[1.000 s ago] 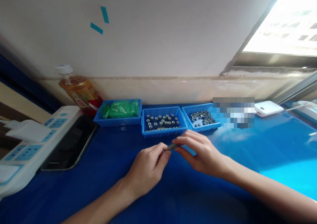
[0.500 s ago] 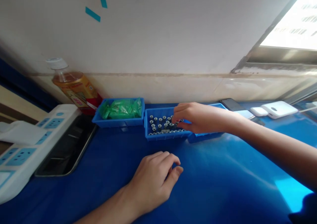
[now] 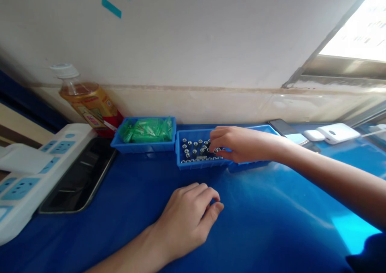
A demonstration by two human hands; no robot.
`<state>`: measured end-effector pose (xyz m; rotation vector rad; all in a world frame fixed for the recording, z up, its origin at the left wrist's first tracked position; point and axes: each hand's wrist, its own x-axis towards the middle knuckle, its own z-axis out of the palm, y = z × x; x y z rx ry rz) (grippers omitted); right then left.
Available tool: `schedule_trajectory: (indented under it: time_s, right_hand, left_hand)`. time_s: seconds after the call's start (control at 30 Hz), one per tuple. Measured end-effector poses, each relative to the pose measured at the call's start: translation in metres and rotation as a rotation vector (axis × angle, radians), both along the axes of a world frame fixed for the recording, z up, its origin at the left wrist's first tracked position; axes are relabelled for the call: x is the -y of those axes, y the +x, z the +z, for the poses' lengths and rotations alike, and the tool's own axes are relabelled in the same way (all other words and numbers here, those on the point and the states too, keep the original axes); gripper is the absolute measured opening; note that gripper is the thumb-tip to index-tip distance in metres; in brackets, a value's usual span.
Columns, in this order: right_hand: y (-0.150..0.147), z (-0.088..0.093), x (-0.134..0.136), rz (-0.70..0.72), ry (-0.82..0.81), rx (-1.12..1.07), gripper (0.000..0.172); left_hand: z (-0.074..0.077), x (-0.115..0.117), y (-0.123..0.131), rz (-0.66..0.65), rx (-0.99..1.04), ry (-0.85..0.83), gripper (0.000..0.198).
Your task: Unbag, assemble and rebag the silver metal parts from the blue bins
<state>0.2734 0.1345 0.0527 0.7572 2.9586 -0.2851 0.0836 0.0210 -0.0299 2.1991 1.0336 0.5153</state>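
Over the middle blue bin point(image 3: 205, 164) reaches my right hand point(image 3: 233, 142). Its fingers point down among the small metal sleeves or nuts point(image 3: 195, 143), which stand in loose rows. A gap shows between thumb and forefinger, with metal pieces visible in it; whether the fingertips touch one is hard to see. My left hand point(image 3: 189, 218) rests on the blue tabletop in front of the bin, loosely curled. Its thumb and forefinger are slightly apart with nothing between them. Left of the metal pieces, a second blue bin point(image 3: 143, 147) holds green plastic packets point(image 3: 149, 130).
Another blue bin point(image 3: 262, 129) lies partly hidden behind my right forearm. A bottle point(image 3: 90, 104), a white power strip point(image 3: 64, 152) and a dark phone point(image 3: 78, 180) stand at left. Another phone point(image 3: 283, 127) and white devices point(image 3: 337, 133) lie at right. A wall point(image 3: 211, 44) bounds the back.
The camera view has shifted slightly. My right hand stays over the metal pieces with only a small movement, and my left hand keeps its place and curl.
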Motion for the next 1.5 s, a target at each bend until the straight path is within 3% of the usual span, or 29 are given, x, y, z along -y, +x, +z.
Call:
schedule_trajectory:
  time_s: [0.27,0.47,0.73,1.5]
  right_hand:
    - [0.002,-0.013,-0.004,0.008,-0.013,0.001,0.019]
    - [-0.004,-0.008,-0.002,0.021,-0.007,-0.007,0.019]
    - [-0.027,-0.005,-0.005,0.138,0.103,0.084,0.027]
    - [-0.028,-0.013,-0.005,0.098,0.080,0.094,0.037]
  left_hand:
    - [0.001,0.000,0.000,-0.007,-0.005,0.026,0.019]
    - [-0.002,0.000,0.000,-0.012,-0.015,0.026,0.019]
    - [-0.002,0.001,-0.002,-0.020,-0.040,0.027,0.020]
    - [0.000,0.001,-0.002,-0.039,-0.043,0.068,0.020]
